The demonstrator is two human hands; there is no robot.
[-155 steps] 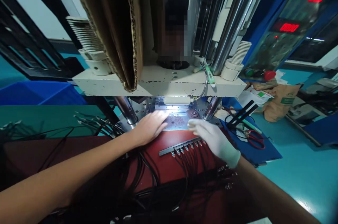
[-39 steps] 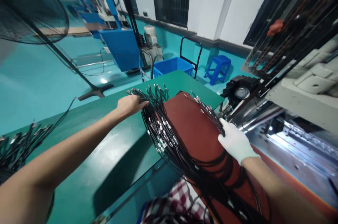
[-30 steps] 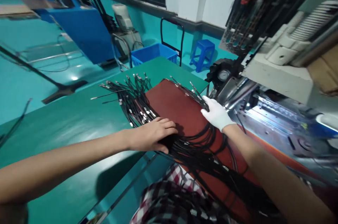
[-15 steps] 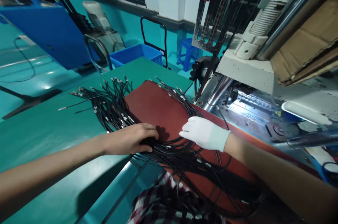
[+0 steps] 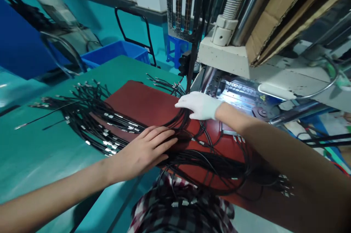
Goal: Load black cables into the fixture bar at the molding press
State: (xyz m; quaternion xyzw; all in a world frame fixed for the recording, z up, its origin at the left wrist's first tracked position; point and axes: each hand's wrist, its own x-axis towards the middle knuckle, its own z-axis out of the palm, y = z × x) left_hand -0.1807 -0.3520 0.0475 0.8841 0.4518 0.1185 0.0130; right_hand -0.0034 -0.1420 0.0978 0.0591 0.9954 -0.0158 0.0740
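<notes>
Cables (image 5: 192,155), thin, black and fitted with small silver metal pieces, lie in a long loose bundle running from the green flat-topped table (image 5: 123,65) across the red-brown flat board (image 5: 128,96). The bare left hand (image 5: 144,150) rests palm down on the middle of this bundle, its fingers extended and slightly bent; whether they grip any strands cannot be told. The right hand (image 5: 199,105), in a white knitted glove, lies over a smaller bunch of black cables (image 5: 163,83) near the board's far edge; its fingers are partly curled, the thumb apart, and whether they hold the strands firmly cannot be told. Silver tips of this bunch fan out beyond the glove. Just below the right forearm, silver metal terminals (image 5: 239,139) show in a short row. Beyond the board stands a cream-painted metal press (image 5: 223,55) with a brightly lit steel bed (image 5: 238,97) and brown folded cardboard (image 5: 274,17) at its upper plate. Past the table are a blue plastic crate (image 5: 109,50) and a blue plastic stool (image 5: 178,48). Nearest the viewer is a red, white and black plaid garment (image 5: 148,211).
</notes>
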